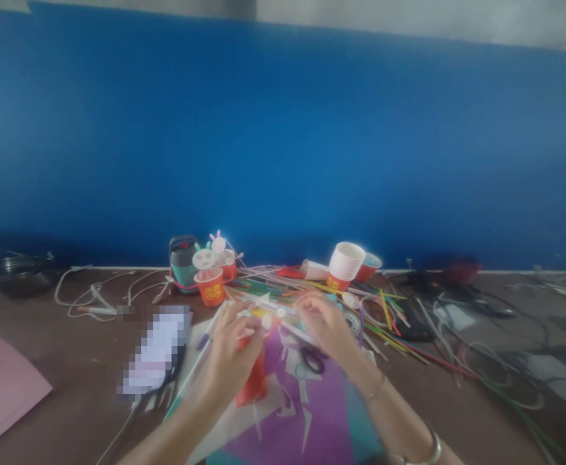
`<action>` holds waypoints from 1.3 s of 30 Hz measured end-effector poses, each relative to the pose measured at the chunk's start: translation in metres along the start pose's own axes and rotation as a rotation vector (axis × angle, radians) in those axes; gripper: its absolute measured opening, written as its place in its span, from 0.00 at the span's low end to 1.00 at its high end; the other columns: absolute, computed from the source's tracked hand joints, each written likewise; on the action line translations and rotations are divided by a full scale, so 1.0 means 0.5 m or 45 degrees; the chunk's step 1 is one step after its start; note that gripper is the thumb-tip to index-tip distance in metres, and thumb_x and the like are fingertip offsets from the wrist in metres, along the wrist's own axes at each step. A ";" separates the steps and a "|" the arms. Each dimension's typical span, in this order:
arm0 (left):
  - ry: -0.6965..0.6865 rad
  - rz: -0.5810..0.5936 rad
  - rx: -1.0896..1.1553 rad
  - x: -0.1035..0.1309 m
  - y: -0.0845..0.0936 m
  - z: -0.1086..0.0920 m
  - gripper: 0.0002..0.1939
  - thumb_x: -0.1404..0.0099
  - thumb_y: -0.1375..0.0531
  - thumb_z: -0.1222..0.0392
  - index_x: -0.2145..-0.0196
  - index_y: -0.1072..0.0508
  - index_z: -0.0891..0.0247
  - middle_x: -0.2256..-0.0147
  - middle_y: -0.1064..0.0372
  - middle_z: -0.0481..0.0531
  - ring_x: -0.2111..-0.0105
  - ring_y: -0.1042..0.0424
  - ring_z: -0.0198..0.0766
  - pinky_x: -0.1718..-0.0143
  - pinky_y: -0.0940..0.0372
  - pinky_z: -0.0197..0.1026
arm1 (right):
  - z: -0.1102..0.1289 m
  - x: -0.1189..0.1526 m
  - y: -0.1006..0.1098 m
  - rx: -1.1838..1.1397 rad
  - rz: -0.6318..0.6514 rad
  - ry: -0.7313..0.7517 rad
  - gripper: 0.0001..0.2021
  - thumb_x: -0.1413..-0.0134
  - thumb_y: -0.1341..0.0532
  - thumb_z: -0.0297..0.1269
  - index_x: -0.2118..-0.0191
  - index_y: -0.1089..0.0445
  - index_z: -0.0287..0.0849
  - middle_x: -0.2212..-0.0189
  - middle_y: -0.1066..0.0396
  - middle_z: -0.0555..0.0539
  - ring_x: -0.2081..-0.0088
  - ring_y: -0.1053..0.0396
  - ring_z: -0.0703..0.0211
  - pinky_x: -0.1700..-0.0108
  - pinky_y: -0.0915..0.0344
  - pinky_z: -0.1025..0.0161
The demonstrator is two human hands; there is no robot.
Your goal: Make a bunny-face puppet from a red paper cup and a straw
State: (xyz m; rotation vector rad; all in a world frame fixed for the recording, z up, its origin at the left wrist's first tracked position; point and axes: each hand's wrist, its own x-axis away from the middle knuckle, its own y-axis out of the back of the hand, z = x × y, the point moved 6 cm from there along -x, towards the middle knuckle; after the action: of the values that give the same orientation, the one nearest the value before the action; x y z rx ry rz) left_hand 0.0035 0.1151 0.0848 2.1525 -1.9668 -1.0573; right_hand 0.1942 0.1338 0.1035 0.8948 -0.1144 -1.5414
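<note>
A red paper cup lies tilted under my left hand, whose fingers are closed around its far end. A thin white stick pokes out of the cup's near end. Across from it, my right hand is raised a little with fingers curled together; whatever sits in the fingertips is too blurred to name. Small white and yellow bits show between the two hands. Below my right hand are dark-handled scissors and white paper scraps on a purple sheet.
Behind my hands stand a cup with a paper rabbit face, a teal-and-black container and a stack of paper cups. Colourful sticks spread to the right. A phone with a cable and pink paper lie left.
</note>
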 end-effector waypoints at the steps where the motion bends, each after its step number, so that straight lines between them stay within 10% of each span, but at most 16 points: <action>1: 0.014 -0.013 0.010 -0.001 0.000 0.006 0.08 0.38 0.43 0.60 0.74 0.26 0.58 0.53 0.33 0.55 0.50 0.34 0.49 0.48 0.40 0.54 | -0.015 -0.003 -0.008 0.064 0.129 -0.012 0.14 0.42 0.46 0.33 0.77 0.32 0.41 0.72 0.28 0.47 0.67 0.30 0.57 0.62 0.34 0.62; 4: 0.038 -0.025 0.039 -0.002 -0.001 0.018 0.08 0.39 0.42 0.59 0.74 0.26 0.58 0.54 0.33 0.55 0.51 0.33 0.48 0.48 0.40 0.53 | -0.063 -0.001 -0.023 0.311 0.409 -0.031 0.10 0.46 0.43 0.31 0.76 0.28 0.43 0.73 0.26 0.48 0.68 0.29 0.57 0.63 0.35 0.62; 10: 0.099 -0.002 0.112 0.002 -0.006 0.022 0.08 0.39 0.42 0.57 0.73 0.26 0.58 0.53 0.34 0.55 0.50 0.34 0.48 0.48 0.40 0.51 | -0.172 -0.017 0.055 0.736 0.160 -0.262 0.16 0.48 0.49 0.23 0.64 0.24 0.41 0.61 0.23 0.42 0.55 0.29 0.50 0.52 0.39 0.56; 15: 0.162 0.022 0.144 0.005 -0.010 0.027 0.08 0.38 0.42 0.56 0.73 0.26 0.58 0.51 0.35 0.55 0.48 0.36 0.48 0.49 0.39 0.50 | -0.232 -0.012 0.068 1.002 0.286 -0.368 0.14 0.47 0.44 0.27 0.58 0.25 0.44 0.53 0.27 0.42 0.48 0.34 0.48 0.53 0.40 0.56; 39: 0.174 -0.015 0.147 -0.001 -0.006 0.040 0.08 0.39 0.42 0.56 0.74 0.26 0.59 0.53 0.33 0.56 0.49 0.34 0.49 0.48 0.41 0.51 | -0.247 -0.006 0.053 1.071 0.285 -0.243 0.18 0.47 0.43 0.27 0.50 0.31 0.42 0.52 0.33 0.39 0.48 0.39 0.44 0.51 0.43 0.52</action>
State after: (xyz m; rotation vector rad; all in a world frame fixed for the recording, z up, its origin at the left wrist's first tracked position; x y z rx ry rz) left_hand -0.0039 0.1241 0.0684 2.2294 -2.0017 -0.7927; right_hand 0.2876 0.1830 0.0343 1.3201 -1.0238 -1.3557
